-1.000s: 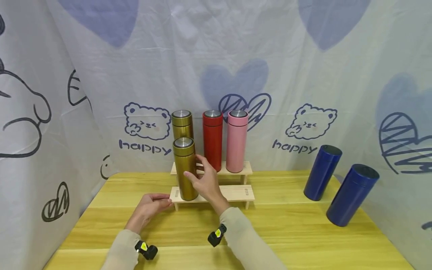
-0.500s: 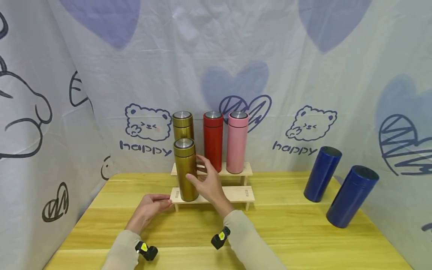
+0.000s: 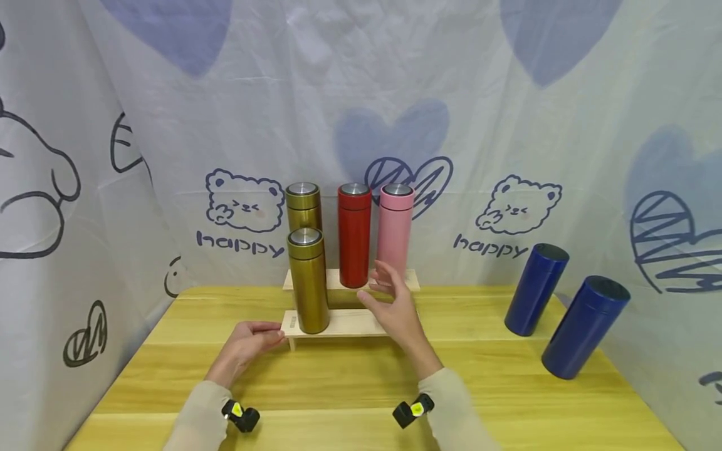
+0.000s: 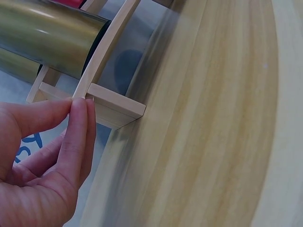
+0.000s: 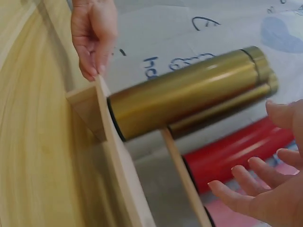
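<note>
My left hand (image 3: 246,346) pinches the left end of the lower wooden shelf (image 3: 350,323) between thumb and fingers; the left wrist view shows the grip at its edge. On that shelf's left part stands a gold thermos (image 3: 309,282), upright. My right hand (image 3: 395,308) holds nothing, its fingers spread, over the right part of the shelf. In the head view it overlaps the base of a pink thermos (image 3: 396,235). Behind, on the upper shelf (image 3: 333,279), stand a second gold thermos (image 3: 303,210), partly hidden, a red thermos (image 3: 354,241) and the pink one.
Two dark blue thermoses (image 3: 537,289) stand at the right side of the wooden table (image 3: 316,394). A white printed cloth (image 3: 293,94) hangs close behind the shelves and along both sides.
My right hand has let go of the front gold thermos and moved right, away from it. The thermos stays standing on the lower shelf. My left hand keeps its grip on the shelf end.
</note>
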`<state>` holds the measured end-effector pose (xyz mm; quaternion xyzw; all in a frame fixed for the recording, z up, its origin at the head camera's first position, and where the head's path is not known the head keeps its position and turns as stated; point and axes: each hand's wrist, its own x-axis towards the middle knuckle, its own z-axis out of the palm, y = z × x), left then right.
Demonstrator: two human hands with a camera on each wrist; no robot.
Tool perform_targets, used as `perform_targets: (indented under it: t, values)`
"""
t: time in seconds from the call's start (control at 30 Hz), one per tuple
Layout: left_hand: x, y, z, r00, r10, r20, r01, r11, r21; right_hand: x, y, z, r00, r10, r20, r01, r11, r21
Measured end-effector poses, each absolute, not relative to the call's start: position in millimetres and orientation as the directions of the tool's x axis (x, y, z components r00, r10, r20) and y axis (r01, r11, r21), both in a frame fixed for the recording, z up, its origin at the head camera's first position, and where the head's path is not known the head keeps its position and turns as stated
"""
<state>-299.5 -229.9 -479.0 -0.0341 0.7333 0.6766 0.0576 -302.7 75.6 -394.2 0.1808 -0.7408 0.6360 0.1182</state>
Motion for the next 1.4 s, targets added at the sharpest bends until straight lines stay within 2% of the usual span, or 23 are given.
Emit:
perform_targets:
  t: [0.17, 0.5, 0.77, 1.03, 1.4]
  values:
    - [-300.8, -229.2, -477.7, -0.991, 0.033, -0.127, -0.124, 0.082, 0.989, -291.4, 108.9, -387.3, -0.911, -0.104, 0.400, -0.413, 0.205, -0.887]
    - [-305.1, -228.0, -477.2, -0.988, 0.019, -0.150, -0.148, 0.094, 0.985, -267.2, 179.9, -362.4, -0.907, -0.045, 0.419, -0.393, 0.450, -0.802]
    - [-306.8, -227.9, -478.3, -0.989, 0.019, -0.149, -0.146, 0.097, 0.984, -247.8, 233.5, -353.5, -0.862, 0.033, 0.506, -0.384, 0.609, -0.694]
    - [-299.6, -230.4, -483.5, -0.990, 0.025, -0.140, -0.138, 0.064, 0.988, -241.1, 257.1, -351.0, -0.853, 0.049, 0.519, -0.354, 0.676, -0.646]
    - [-299.0, -226.5, -482.4, -0.992, 0.000, -0.124, -0.124, 0.027, 0.992, -234.5, 273.7, -341.5, -0.873, 0.201, 0.445, -0.201, 0.682, -0.703]
